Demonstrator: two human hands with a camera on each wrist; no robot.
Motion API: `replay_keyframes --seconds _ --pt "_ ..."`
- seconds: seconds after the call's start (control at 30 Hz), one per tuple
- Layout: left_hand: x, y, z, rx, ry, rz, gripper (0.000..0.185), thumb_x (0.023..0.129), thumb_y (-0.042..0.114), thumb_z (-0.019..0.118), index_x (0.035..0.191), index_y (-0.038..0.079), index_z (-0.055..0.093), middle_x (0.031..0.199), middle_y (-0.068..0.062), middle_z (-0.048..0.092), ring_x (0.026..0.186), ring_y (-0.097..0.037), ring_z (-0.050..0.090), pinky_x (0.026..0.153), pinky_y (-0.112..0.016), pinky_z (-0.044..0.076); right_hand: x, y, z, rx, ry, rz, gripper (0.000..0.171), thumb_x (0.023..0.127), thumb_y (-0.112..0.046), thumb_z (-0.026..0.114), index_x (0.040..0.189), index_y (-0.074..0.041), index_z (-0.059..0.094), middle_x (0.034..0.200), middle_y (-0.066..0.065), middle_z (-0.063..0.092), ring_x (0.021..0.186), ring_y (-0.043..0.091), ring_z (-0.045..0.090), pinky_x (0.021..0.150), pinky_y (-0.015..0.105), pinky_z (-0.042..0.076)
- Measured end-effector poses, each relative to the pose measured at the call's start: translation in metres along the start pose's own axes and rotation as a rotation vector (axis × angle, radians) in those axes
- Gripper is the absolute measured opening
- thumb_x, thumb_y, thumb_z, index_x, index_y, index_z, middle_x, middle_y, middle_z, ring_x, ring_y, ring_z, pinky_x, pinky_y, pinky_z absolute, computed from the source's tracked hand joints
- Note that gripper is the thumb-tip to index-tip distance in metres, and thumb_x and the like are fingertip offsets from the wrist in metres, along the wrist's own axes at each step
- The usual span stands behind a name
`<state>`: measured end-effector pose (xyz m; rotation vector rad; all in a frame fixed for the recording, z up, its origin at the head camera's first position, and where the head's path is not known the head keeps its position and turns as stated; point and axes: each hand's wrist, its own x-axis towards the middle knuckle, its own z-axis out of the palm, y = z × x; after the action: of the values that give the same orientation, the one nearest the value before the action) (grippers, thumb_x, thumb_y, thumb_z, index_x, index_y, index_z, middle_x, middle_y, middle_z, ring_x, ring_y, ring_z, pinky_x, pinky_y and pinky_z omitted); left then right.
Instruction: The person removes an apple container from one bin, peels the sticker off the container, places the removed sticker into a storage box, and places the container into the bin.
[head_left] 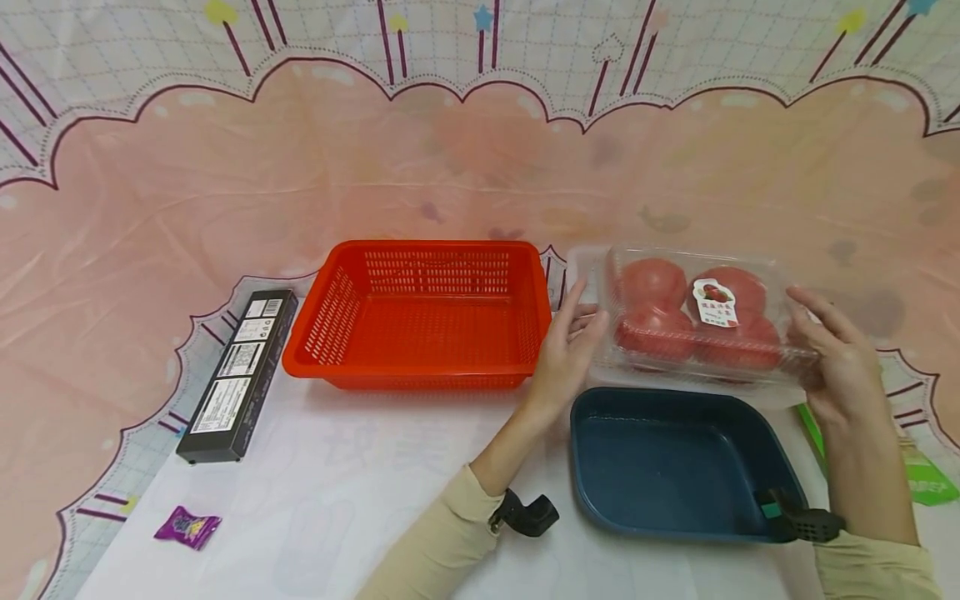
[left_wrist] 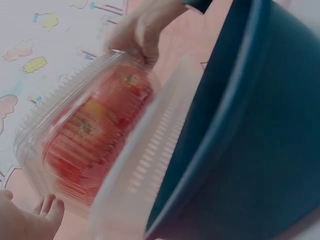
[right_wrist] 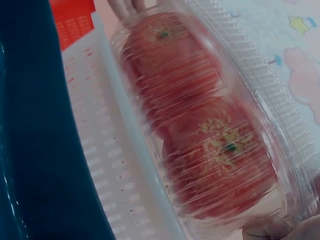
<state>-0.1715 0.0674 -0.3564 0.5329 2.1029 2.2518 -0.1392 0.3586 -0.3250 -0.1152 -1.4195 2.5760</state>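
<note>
While both hands have it off the worktop (head_left: 360,492), the clear plastic clamshell (head_left: 693,321) sits right between the two sets of fingers: the left hand (head_left: 566,350) has its fingers curled round the near-left end, and the right hand (head_left: 840,367) grips the opposite end the same way. Pretty standard see-through supermarket box, ribbed walls and a flat rim all round, packed with big red tomatoes (head_left: 652,287). The wrist views show green stem scars on a couple of them (right_wrist: 230,147), pressed up against the ribbed plastic.

On the lid there's a small white sticker (head_left: 716,302) with a picture of red tomatoes and a few lines of print, too small to read.

Just below the fingers of both hands is a dark blue tray (head_left: 675,467), with a white perforated edge (right_wrist: 105,165) between it and the box. Just beyond the left fingers sits an orange-red slotted basket (head_left: 423,312). Well off to the left lies a long black box (head_left: 236,375) with white label panels and barcodes, print unreadable, and a purple candy wrapper (head_left: 187,527) nearer the front edge. A green packet (head_left: 926,475) pokes out past the right wrist.
</note>
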Motion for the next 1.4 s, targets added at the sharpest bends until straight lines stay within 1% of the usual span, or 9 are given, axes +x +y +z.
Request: replay_keyframes --seconds 0.2,0.4,0.53,0.73,0.87,0.97,1.1,1.23,1.4 --pt "0.003 0.01 -0.01 -0.014 0.011 0.007 0.056 0.098 0.031 0.054 0.15 0.037 0.033 0.121 -0.009 0.058 0.099 -0.012 0.059 0.087 -0.026 0.055 -0.004 0.001 0.01 -0.001 -0.023 -0.013 0.025 0.094 -0.003 0.057 0.113 -0.009 0.072 0.08 0.003 0.061 0.063 0.015 0.066 0.05 0.024 0.047" --pt "0.004 0.023 -0.021 0.01 0.015 0.055 0.056 0.097 0.03 0.055 0.149 0.036 0.035 0.106 -0.008 0.055 0.085 -0.01 0.054 0.075 -0.02 0.052 -0.012 0.002 0.025 -0.061 -0.054 -0.001 0.026 0.095 -0.007 0.057 0.116 -0.014 0.072 0.075 0.003 0.065 0.066 0.013 0.066 0.048 0.021 0.032" --pt "0.003 0.03 -0.028 0.106 0.015 0.083 0.057 0.095 0.032 0.056 0.149 0.033 0.038 0.102 -0.003 0.047 0.083 -0.011 0.047 0.066 -0.018 0.047 -0.017 0.007 0.035 -0.114 -0.082 -0.019 0.027 0.096 -0.008 0.056 0.117 -0.015 0.071 0.077 0.0 0.063 0.066 0.01 0.065 0.051 0.019 0.044" --pt "0.002 0.04 -0.041 0.216 0.015 0.155 0.053 0.092 0.029 0.057 0.143 0.019 0.047 0.073 -0.01 0.045 0.058 -0.016 0.04 0.052 -0.018 0.039 -0.024 0.016 0.045 -0.266 -0.17 -0.108 0.031 0.099 -0.007 0.051 0.124 -0.017 0.064 0.089 -0.003 0.055 0.076 0.006 0.058 0.06 0.016 0.045" --pt "-0.001 0.047 -0.049 0.26 0.02 0.146 0.051 0.091 0.03 0.057 0.14 0.023 0.049 0.105 -0.004 0.057 0.062 -0.016 0.04 0.053 -0.019 0.038 -0.028 0.018 0.047 -0.383 -0.214 -0.118 0.033 0.1 -0.009 0.048 0.129 -0.019 0.058 0.094 -0.002 0.047 0.083 0.008 0.049 0.063 0.019 0.04" --pt "-0.007 0.052 -0.054 0.277 0.028 0.128 0.05 0.09 0.031 0.057 0.139 0.028 0.05 0.12 -0.003 0.052 0.073 -0.018 0.042 0.056 -0.021 0.04 -0.032 0.018 0.05 -0.45 -0.226 -0.136 0.033 0.1 -0.008 0.047 0.13 -0.02 0.057 0.091 -0.003 0.045 0.082 0.008 0.045 0.063 0.022 0.036" --pt "-0.015 0.058 -0.059 0.277 0.051 0.104 0.049 0.088 0.033 0.057 0.136 0.034 0.051 0.098 -0.007 0.047 0.082 -0.02 0.043 0.057 -0.023 0.042 -0.039 0.016 0.056 -0.492 -0.243 -0.152 0.034 0.1 -0.006 0.047 0.13 -0.02 0.056 0.086 -0.004 0.044 0.079 0.009 0.043 0.058 0.027 0.028" --pt "-0.023 0.065 -0.067 0.307 0.062 0.097 0.047 0.087 0.035 0.056 0.134 0.036 0.052 0.095 -0.005 0.045 0.077 -0.021 0.044 0.057 -0.024 0.041 -0.045 0.015 0.061 -0.503 -0.258 -0.147 0.036 0.1 -0.005 0.047 0.132 -0.019 0.055 0.084 -0.005 0.046 0.075 0.009 0.045 0.052 0.034 0.016" --pt "-0.028 0.072 -0.079 0.303 0.058 0.093 0.046 0.088 0.032 0.054 0.133 0.035 0.052 0.099 -0.005 0.046 0.073 -0.021 0.043 0.057 -0.025 0.04 -0.052 0.016 0.065 -0.523 -0.308 -0.112 0.042 0.1 -0.002 0.043 0.138 -0.018 0.049 0.088 -0.003 0.047 0.077 0.009 0.048 0.051 0.035 0.014"
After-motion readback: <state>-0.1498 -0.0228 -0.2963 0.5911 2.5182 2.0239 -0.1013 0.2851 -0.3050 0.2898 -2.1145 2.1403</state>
